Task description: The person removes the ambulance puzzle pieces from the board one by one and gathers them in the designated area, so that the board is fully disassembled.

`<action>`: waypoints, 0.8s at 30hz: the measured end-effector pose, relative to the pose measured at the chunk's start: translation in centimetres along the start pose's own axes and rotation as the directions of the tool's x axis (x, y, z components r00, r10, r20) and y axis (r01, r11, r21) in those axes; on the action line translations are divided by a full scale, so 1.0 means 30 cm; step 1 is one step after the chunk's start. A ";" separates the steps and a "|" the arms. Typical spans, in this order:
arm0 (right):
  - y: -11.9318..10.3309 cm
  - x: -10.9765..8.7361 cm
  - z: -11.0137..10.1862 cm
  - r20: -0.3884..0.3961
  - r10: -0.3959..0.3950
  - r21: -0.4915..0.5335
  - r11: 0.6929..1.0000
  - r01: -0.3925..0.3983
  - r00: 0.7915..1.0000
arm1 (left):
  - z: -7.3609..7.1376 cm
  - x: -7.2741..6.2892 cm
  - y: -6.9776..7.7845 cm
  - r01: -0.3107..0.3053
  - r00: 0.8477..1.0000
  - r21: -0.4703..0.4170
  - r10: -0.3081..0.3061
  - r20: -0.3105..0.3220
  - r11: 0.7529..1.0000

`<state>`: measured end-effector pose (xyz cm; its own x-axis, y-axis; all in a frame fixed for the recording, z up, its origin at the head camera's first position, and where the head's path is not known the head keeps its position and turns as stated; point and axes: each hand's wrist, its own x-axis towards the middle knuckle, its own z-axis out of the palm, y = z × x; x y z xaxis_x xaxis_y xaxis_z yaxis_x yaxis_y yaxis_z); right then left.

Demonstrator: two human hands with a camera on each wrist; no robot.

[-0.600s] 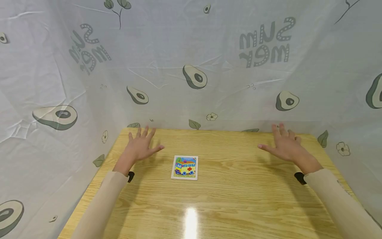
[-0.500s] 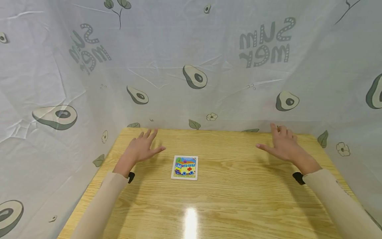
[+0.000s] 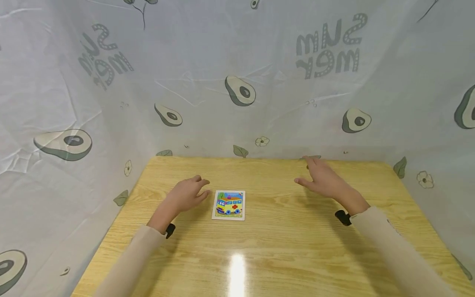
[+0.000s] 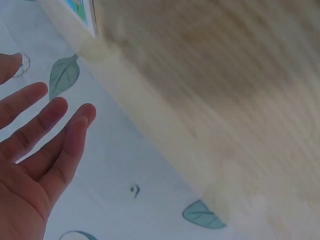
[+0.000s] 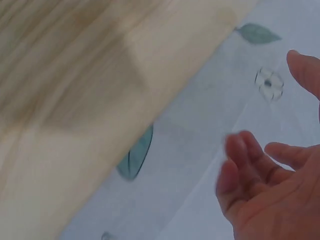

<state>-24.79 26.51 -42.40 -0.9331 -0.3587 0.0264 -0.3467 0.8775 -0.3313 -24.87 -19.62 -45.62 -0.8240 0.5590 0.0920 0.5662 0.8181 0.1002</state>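
A small square picture puzzle or card (image 3: 228, 205) with a pale border lies flat on the wooden table (image 3: 282, 239); it shows a yellow ambulance with a red cross. Just left of it hovers my left hand (image 3: 187, 194), fingers loosely bent and holding nothing. Farther off to the right, my right hand (image 3: 323, 178) is held above the table with its thumb apart from the fingers and nothing in it. One corner of the picture square (image 4: 86, 12) shows at the top of the left wrist view. The right wrist view has my right hand (image 5: 275, 190) with slightly bent fingers.
A pale curtain (image 3: 208, 53) printed with avocados, leaves and flowers hangs behind the table and along its sides. A bright light reflection lies on the table front. Dark bands sit on both wrists.
Both hands have moved inward, the left toward the picture square and the right toward the middle. The left fingers have bent from spread. The head view has shifted slightly; the square lies still.
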 end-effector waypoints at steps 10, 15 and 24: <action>-0.108 0.050 0.148 0.159 -0.101 0.105 0.991 0.085 0.982 | 0.100 -0.037 0.063 -0.079 0.997 -0.155 0.080 0.001 0.985; -0.174 0.067 0.194 0.161 -0.159 0.139 0.981 0.137 0.974 | 0.129 -0.057 0.098 -0.139 0.990 -0.128 0.137 -0.027 0.982; -0.282 0.102 0.243 0.142 -0.167 0.199 0.970 0.137 0.976 | 0.155 -0.079 0.142 -0.076 0.990 -0.208 0.099 0.104 0.975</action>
<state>-24.01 15.67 -46.40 -0.8388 -0.5419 -0.0532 -0.4454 0.7390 -0.5055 -20.60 -16.86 -50.00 -0.7612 0.6485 -0.0025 0.6188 0.7274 0.2967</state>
